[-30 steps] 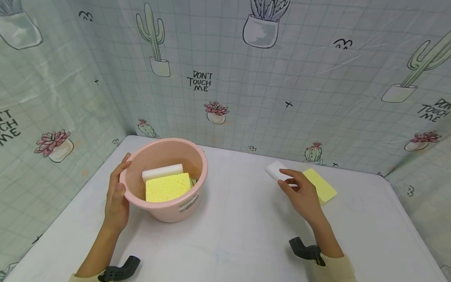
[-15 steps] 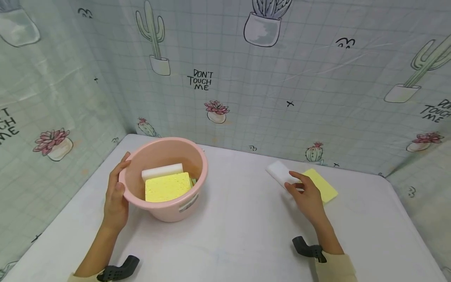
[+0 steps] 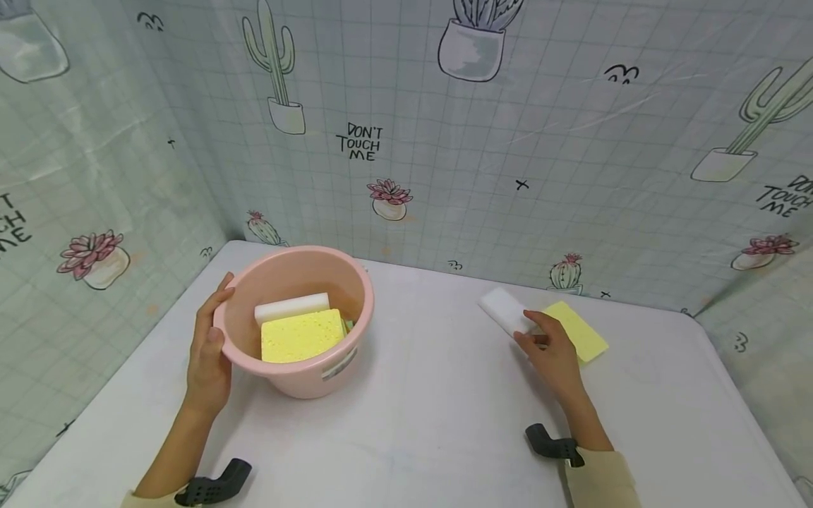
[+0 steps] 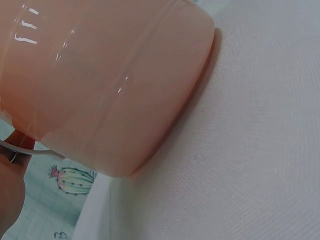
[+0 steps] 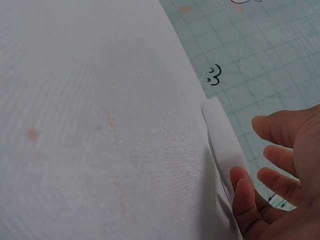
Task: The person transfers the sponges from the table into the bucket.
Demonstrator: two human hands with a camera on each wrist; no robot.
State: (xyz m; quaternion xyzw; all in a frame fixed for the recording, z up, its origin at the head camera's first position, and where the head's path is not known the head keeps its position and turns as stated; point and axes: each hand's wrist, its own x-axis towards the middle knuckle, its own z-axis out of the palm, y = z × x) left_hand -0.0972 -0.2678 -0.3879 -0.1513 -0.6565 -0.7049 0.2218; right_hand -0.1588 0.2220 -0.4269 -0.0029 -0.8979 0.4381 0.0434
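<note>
My left hand (image 3: pixel 208 360) grips the left side of a pink plastic basin (image 3: pixel 295 381), fingers along its rim. The basin leans toward me. Inside it lie a yellow sponge (image 3: pixel 303 337) and a white sponge block (image 3: pixel 292 308), with a sliver of something green (image 3: pixel 348 326) beside them. On the right, a second white block (image 3: pixel 503 307) lies flat on the table. My right hand (image 3: pixel 555 360) is at this block's near end, thumb and fingers apart. In the right wrist view its fingertips (image 5: pixel 242 192) overlap the block (image 5: pixel 222 132); whether they touch is unclear.
A thin yellow rectangle (image 3: pixel 581 335) lies on the white table (image 3: pixel 406 423), partly behind my right hand. Cactus-printed sheeting (image 3: pixel 406 141) stands along the back and both sides. A black wrist mount (image 3: pixel 549 444) sits on each forearm.
My right hand has shifted slightly right and back toward me along the white block, uncovering more of it. The left hand and basin stay put.
</note>
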